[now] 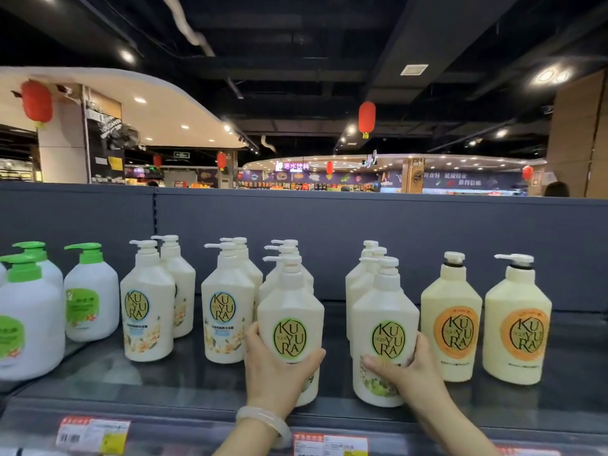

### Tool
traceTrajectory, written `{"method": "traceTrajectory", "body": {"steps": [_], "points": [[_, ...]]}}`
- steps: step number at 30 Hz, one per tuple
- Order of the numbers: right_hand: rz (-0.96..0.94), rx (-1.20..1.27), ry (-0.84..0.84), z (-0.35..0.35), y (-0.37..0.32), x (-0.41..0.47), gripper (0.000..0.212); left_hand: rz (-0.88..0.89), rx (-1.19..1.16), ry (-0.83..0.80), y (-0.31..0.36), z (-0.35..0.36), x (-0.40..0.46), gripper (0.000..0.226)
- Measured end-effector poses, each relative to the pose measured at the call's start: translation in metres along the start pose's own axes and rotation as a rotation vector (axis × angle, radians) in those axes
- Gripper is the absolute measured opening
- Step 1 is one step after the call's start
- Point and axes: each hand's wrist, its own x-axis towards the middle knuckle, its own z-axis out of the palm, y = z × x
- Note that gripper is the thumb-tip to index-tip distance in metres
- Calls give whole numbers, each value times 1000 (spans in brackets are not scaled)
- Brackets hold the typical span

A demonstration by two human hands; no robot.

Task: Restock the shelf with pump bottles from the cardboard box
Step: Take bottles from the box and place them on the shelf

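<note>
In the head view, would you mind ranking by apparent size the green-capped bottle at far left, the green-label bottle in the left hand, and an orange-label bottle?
1. Green-capped bottle: looks widest, though partly cropped and near the camera.
2. Green-label bottle in the left hand.
3. Orange-label bottle: close to the second, so that ranking is unsure.

The left hand (276,366) covers the lower front of one green-label bottle (291,324); the right hand (408,370) hides the lower right of the other (383,330). Rear bottles (286,250) in both rows show only pumps. Price tags (92,434) are blurred — unreadable — and the left white bottle (29,317) is cut off and smeared.
</note>
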Motion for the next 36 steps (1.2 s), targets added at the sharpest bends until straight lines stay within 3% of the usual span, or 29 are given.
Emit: {"method": "traceTrajectory", "body": {"steps": [14,21,29,33,36], "points": [[16,-2,-3,5,-6,-4,71,1,216,-2,-5,1,8,99],[88,-35,-36,9,-9,2,78,-40,156,-68,-2,1,7,99],[59,-25,64,14,-10,-5,75,-117,215,-117,6,-4,7,108],[-45,-222,172,23,-5,-14,92,-198,290,-193,3,-10,4,120],[-21,-294,175,26,-5,-14,100,-198,254,-223,0,-11,3,108]]}}
